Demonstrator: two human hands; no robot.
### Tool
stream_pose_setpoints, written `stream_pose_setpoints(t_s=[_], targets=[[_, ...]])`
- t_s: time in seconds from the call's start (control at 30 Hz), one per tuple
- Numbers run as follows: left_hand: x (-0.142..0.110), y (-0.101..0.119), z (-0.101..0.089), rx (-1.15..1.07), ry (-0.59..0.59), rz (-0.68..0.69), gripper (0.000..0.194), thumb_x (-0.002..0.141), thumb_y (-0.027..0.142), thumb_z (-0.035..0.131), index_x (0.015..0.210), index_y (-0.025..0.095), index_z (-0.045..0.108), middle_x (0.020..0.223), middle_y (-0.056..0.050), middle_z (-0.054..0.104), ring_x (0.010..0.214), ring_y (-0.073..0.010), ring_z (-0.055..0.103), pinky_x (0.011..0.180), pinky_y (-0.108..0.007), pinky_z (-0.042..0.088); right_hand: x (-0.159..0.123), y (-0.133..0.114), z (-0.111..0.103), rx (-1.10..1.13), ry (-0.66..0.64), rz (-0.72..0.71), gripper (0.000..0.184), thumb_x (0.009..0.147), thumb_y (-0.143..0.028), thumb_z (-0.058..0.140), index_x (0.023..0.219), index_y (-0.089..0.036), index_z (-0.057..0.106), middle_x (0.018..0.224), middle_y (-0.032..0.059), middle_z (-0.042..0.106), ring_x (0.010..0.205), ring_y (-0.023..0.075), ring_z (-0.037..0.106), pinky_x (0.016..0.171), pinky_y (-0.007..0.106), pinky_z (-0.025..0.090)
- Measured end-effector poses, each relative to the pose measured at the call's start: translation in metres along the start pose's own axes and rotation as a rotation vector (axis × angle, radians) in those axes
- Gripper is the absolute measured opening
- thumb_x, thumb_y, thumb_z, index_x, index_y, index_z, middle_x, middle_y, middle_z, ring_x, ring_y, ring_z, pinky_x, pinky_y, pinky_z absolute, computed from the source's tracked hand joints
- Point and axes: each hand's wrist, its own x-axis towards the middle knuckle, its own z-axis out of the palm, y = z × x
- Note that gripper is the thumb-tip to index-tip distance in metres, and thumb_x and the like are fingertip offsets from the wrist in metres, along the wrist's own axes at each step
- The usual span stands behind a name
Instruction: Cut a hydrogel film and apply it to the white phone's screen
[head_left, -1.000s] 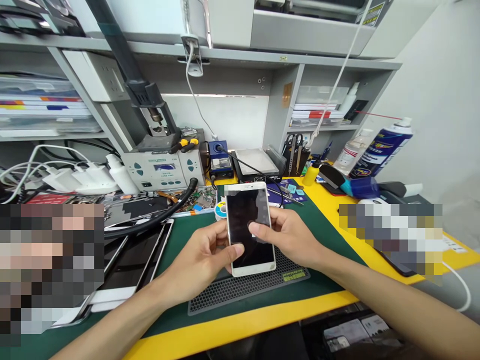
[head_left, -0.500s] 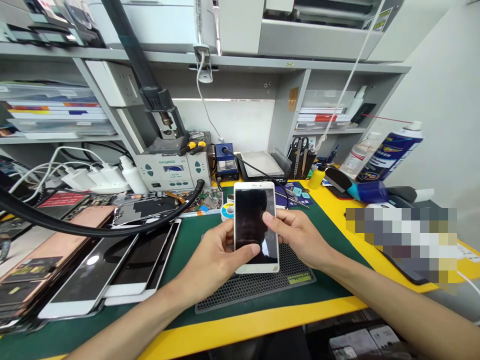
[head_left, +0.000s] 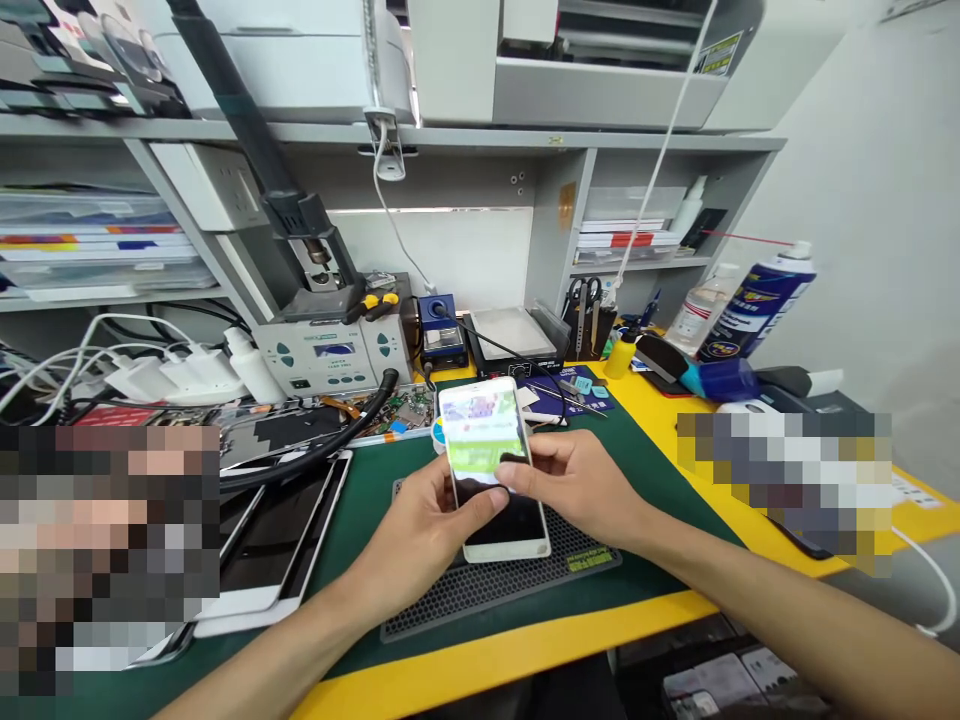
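Note:
A white smartphone [head_left: 486, 430] is held upright in both hands above a dark honeycomb mat [head_left: 457, 605]. Bright green and white content fills its upper screen, while the lower part looks black. My left hand [head_left: 427, 520] grips the phone's left side, its thumb lying over the lower screen. From the right, my right hand [head_left: 589, 485] supports the other edge, and its thumb rests on the glass close to the left thumb. The fingers behind the phone are mostly hidden.
Several white-framed phone screens [head_left: 262, 550] lie on the left of the green bench mat [head_left: 360, 480]. Behind stand a grey soldering station [head_left: 341, 350] with a black hose [head_left: 367, 405], and circuit boards. A yellow bottle [head_left: 621, 355] and blue spray can [head_left: 757, 305] stand to the right.
The phone's dark screen has lit up with coloured content. The phone now tilts slightly to the left, and the thumbs have come closer together. The whole view has shifted a little.

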Motion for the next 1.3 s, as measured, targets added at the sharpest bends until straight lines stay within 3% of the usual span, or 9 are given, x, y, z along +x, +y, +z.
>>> stream_pose_setpoints(t_s=[0.17, 0.3, 0.4, 0.5, 0.83, 1.0, 1.2, 1.3], targets=[[-0.001, 0.003, 0.005, -0.050, 0.063, -0.069, 0.049, 0.084, 0.045, 0.082, 0.122, 0.018, 0.065, 0.109, -0.006, 0.077, 0.099, -0.0225, 0.069, 0.086, -0.032, 0.056, -0.001, 0.000, 0.002, 0.163, -0.022, 0.030, 0.030, 0.087, -0.045, 0.079, 0.098, -0.017, 0.080, 0.097, 0.0056, 0.078, 0.093, 0.0255, 0.070, 0.086, 0.038, 0.057], [-0.003, 0.001, 0.009, 0.033, 0.115, -0.078, 0.058, 0.080, 0.049, 0.084, 0.124, 0.019, 0.062, 0.100, -0.004, 0.073, 0.080, -0.0175, 0.065, 0.063, -0.026, 0.055, 0.000, -0.001, 0.003, 0.315, 0.019, 0.152, 0.035, 0.084, -0.047, 0.083, 0.102, -0.017, 0.080, 0.093, 0.0062, 0.076, 0.079, 0.0209, 0.070, 0.070, 0.033, 0.059], [-0.004, 0.003, 0.009, 0.100, 0.173, -0.059, 0.049, 0.084, 0.058, 0.077, 0.110, 0.018, 0.066, 0.079, 0.001, 0.064, 0.062, -0.0136, 0.057, 0.050, -0.024, 0.050, 0.001, 0.000, 0.003, 0.438, 0.006, 0.227, 0.036, 0.080, -0.045, 0.087, 0.099, -0.016, 0.080, 0.088, 0.0060, 0.074, 0.072, 0.0189, 0.069, 0.064, 0.034, 0.062], [-0.004, 0.005, 0.005, 0.101, 0.192, -0.044, 0.046, 0.087, 0.063, 0.071, 0.095, 0.018, 0.067, 0.070, 0.003, 0.057, 0.057, -0.0131, 0.054, 0.046, -0.024, 0.049, 0.002, 0.001, 0.002, 0.470, -0.007, 0.247, 0.034, 0.079, -0.042, 0.088, 0.098, -0.015, 0.081, 0.085, 0.0053, 0.074, 0.070, 0.0169, 0.069, 0.064, 0.033, 0.064], [-0.002, 0.002, -0.011, -0.006, 0.111, -0.081, 0.056, 0.095, 0.066, 0.055, 0.068, 0.019, 0.065, 0.060, -0.002, 0.062, 0.055, -0.0176, 0.056, 0.056, -0.031, 0.049, 0.004, 0.000, 0.002, 0.440, -0.017, 0.275, 0.036, 0.080, -0.041, 0.089, 0.104, -0.016, 0.082, 0.090, 0.0082, 0.078, 0.074, 0.0182, 0.072, 0.065, 0.033, 0.065], [0.001, 0.006, -0.003, 0.039, 0.195, 0.024, 0.039, 0.084, 0.053, 0.078, 0.097, 0.018, 0.070, 0.085, -0.003, 0.073, 0.076, -0.0195, 0.064, 0.066, -0.029, 0.052, 0.004, 0.004, 0.004, 0.425, -0.004, 0.262, 0.033, 0.079, -0.041, 0.089, 0.098, -0.015, 0.081, 0.085, 0.0058, 0.075, 0.070, 0.0177, 0.070, 0.060, 0.032, 0.064], [0.006, -0.003, 0.005, 0.035, 0.284, 0.086, 0.036, 0.082, 0.047, 0.082, 0.098, 0.017, 0.069, 0.090, -0.003, 0.075, 0.082, -0.0198, 0.067, 0.072, -0.028, 0.053, 0.000, -0.001, 0.006, 0.417, 0.017, 0.315, 0.035, 0.078, -0.041, 0.090, 0.101, -0.016, 0.081, 0.091, 0.0070, 0.076, 0.080, 0.0201, 0.072, 0.069, 0.032, 0.061], [0.007, -0.005, 0.003, -0.020, 0.266, 0.081, 0.039, 0.082, 0.048, 0.082, 0.103, 0.018, 0.070, 0.093, -0.003, 0.075, 0.081, -0.0196, 0.067, 0.069, -0.028, 0.053, -0.002, -0.001, 0.007, 0.418, -0.026, 0.313, 0.037, 0.076, -0.041, 0.091, 0.101, -0.017, 0.082, 0.085, 0.0050, 0.074, 0.076, 0.0190, 0.071, 0.070, 0.032, 0.060]])
